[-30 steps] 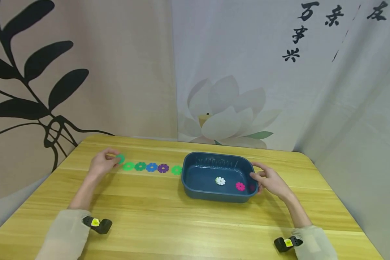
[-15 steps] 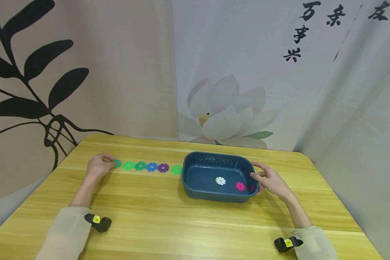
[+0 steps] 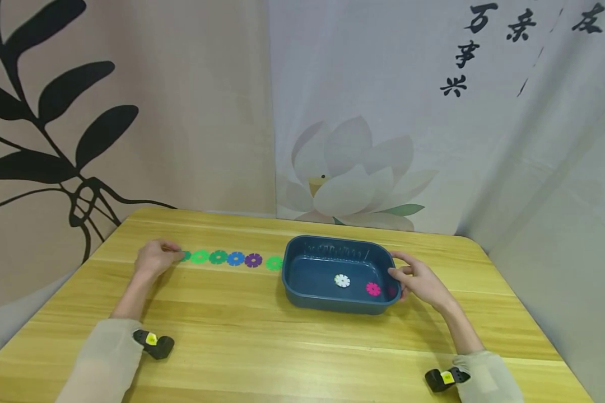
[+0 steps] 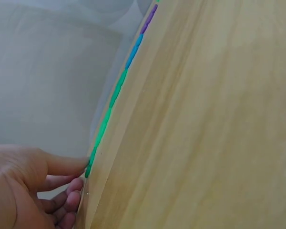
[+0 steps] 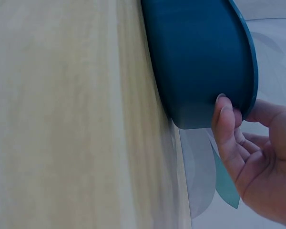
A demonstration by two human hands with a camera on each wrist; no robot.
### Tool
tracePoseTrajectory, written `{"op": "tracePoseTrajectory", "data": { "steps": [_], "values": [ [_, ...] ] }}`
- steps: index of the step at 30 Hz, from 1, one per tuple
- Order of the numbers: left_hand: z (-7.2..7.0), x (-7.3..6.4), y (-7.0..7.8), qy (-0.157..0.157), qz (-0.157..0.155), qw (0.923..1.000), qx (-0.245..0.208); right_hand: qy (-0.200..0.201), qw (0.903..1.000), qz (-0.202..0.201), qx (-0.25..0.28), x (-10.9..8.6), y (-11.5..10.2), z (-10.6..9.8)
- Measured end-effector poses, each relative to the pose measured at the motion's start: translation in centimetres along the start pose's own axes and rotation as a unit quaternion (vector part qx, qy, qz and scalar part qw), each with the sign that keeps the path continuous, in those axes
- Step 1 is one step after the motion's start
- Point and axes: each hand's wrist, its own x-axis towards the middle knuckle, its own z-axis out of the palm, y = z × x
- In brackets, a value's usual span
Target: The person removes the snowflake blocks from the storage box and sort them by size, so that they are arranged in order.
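Note:
At the left end of a row of flat, notched flower-shaped discs, my left hand (image 3: 154,258) pinches a green disc (image 3: 186,256) low at the table, its thumb and fingers partly covering it. Rightward follow a light green disc (image 3: 200,257), a darker green disc (image 3: 218,257), a blue disc (image 3: 235,258) and a purple disc (image 3: 254,261). After a gap comes another light green disc (image 3: 273,263), beside the dark blue plastic basin (image 3: 327,305). My right hand (image 3: 422,282) grips the basin's right rim, thumb over the edge and fingers against the outer wall (image 5: 200,71).
Inside the basin lie a white disc (image 3: 341,280) and a pink disc (image 3: 373,289). The wooden table (image 3: 262,358) ends at a curtain (image 3: 206,112) behind and another at the right. Each sleeve carries a small black camera (image 3: 156,344).
My left hand has lowered the green disc to the table at the row's left end and slid it slightly right, close to the light green disc. The right hand and basin stay put.

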Motion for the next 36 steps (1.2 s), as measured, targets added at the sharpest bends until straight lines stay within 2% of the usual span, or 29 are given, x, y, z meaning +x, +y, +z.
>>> {"op": "tracePoseTrajectory", "data": {
  "steps": [9, 14, 26, 36],
  "values": [
    [0.0, 0.1, 0.4, 0.014, -0.004, 0.9998, -0.01, 0.001, 1.0, 0.002, 0.001, 0.0, 0.0, 0.0],
    [0.2, -0.1, 1.3, 0.014, 0.019, 0.9993, -0.028, 0.001, 1.0, 0.0, 0.0, -0.1, 0.0, 0.1],
    [1.4, -0.9, 4.9, 0.006, 0.104, 0.9933, -0.05, 0.003, 1.0, -0.001, -0.002, -0.1, -0.1, 0.1],
    [3.4, -1.9, 8.5, -0.029, 0.13, 0.9884, -0.073, 0.001, 1.0, -0.004, 0.001, -0.1, 0.0, 0.1]
  ]
}}
